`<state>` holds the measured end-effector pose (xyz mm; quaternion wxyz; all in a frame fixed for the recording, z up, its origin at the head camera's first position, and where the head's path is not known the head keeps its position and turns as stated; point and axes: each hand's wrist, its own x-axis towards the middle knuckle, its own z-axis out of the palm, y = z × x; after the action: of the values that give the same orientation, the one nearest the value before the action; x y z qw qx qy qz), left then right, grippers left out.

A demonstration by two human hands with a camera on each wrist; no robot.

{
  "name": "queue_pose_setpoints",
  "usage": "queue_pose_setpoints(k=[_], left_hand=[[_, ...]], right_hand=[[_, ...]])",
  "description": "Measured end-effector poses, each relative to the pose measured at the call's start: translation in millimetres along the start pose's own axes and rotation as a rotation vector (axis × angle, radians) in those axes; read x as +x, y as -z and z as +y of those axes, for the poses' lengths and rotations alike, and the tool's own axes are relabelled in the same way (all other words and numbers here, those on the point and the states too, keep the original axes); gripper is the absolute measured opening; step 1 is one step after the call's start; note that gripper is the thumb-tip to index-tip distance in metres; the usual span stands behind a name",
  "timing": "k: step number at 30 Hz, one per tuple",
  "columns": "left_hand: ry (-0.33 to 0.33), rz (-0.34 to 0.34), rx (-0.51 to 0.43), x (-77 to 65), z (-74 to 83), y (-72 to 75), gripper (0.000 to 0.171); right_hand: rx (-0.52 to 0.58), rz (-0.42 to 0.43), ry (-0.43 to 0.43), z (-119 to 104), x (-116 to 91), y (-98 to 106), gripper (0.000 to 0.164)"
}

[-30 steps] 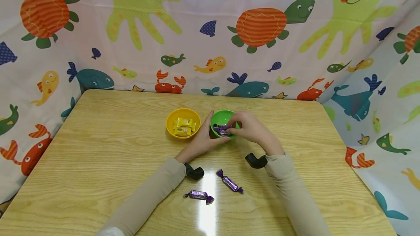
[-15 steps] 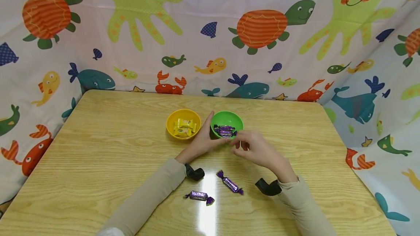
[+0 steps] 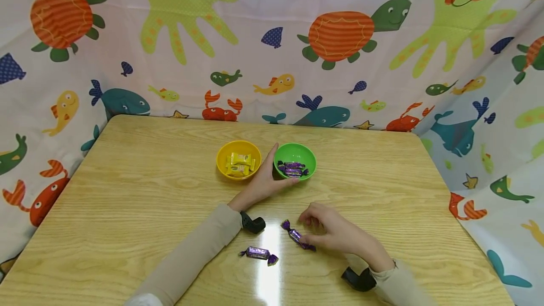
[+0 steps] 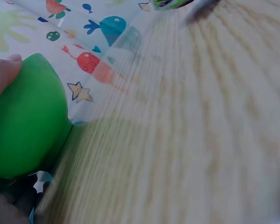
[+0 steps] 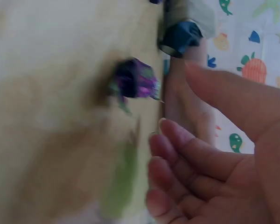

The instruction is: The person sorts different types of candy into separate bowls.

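Note:
My left hand (image 3: 262,179) holds the green bowl (image 3: 295,149) from its left and near side, thumb along the near rim. Several purple wrapped candies (image 3: 293,171) lie inside that bowl. In the left wrist view the green bowl (image 4: 28,121) fills the left edge. My right hand (image 3: 335,231) is over a purple twist-wrapped candy (image 3: 294,235) on the table, its thumb overlapping the wrapper in the head view. From the right wrist, the thumb and loosely bent fingers stand apart, with the candy (image 5: 141,81) beyond the fingertips. Another purple candy (image 3: 258,252) lies nearer the front left.
Left of the green bowl, a yellow bowl (image 3: 238,147) holds several yellow wrapped candies (image 3: 240,165). The wooden table (image 3: 161,169) ends at the back and right against a curtain (image 3: 255,51) printed with sea animals.
My right hand has withdrawn from the green bowl toward the near right, stopping over the upper loose candy. The left hand stays at the bowl.

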<state>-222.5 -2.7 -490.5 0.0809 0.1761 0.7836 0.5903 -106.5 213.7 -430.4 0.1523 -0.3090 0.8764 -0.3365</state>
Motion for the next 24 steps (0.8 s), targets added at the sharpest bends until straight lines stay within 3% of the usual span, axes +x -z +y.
queue_pose_setpoints(k=[5,10,19,24], left_hand=[[0.005,0.002,0.003,0.7,0.7,0.3,0.112],[0.011,0.001,0.007,1.2,1.3,0.2,0.111],[0.014,-0.003,0.008,-0.8,3.8,0.8,0.113],[0.012,0.001,-0.002,-0.8,4.2,0.0,0.112]], right_hand=[[0.002,-0.021,-0.043,1,-5,-12,0.044],[-0.021,0.02,-0.036,5,-5,-19,0.042],[0.046,0.076,0.063,21,-3,-22,0.023],[0.096,0.118,0.135,28,-3,-24,0.021]])
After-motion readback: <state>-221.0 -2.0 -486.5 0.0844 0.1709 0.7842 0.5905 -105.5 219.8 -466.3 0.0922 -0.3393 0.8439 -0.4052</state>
